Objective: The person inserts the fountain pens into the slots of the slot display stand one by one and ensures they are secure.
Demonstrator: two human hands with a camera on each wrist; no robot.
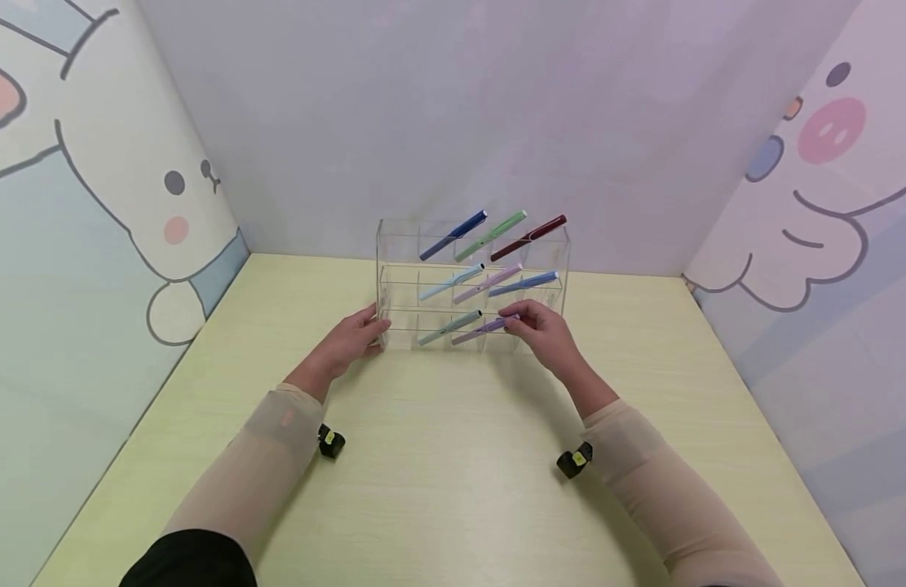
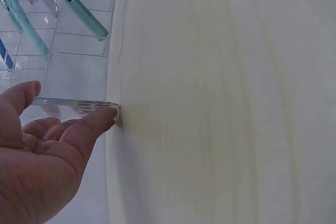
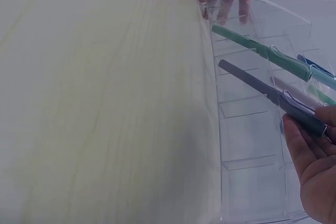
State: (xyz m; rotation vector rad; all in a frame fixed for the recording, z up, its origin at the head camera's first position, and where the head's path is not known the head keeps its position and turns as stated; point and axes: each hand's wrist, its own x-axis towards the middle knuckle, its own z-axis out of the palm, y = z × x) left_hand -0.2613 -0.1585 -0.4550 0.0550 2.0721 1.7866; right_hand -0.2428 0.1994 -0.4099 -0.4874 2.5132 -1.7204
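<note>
A clear pen rack (image 1: 380,253) with three tiers stands near the back of the table. My left hand (image 1: 350,338) holds its left end wall, the thumb on one side and fingers on the other in the left wrist view. My right hand (image 1: 546,334) pinches the capped end of a purple pen (image 3: 252,81), which lies slanted in the bottom tier. Beside it is a grey-green pen (image 1: 450,328). The middle tier bears light blue (image 1: 453,282), lilac (image 1: 488,284) and blue pens (image 1: 524,284). On top lie dark blue (image 1: 453,236), green (image 1: 491,236) and dark red pens (image 1: 529,238).
The pale wooden table (image 1: 438,473) runs back to a plain greyish wall (image 1: 453,106). Cartoon-printed panels rise at the left (image 1: 78,367) and right (image 1: 812,342). A small black device sits at each wrist, left (image 1: 331,441) and right (image 1: 574,461).
</note>
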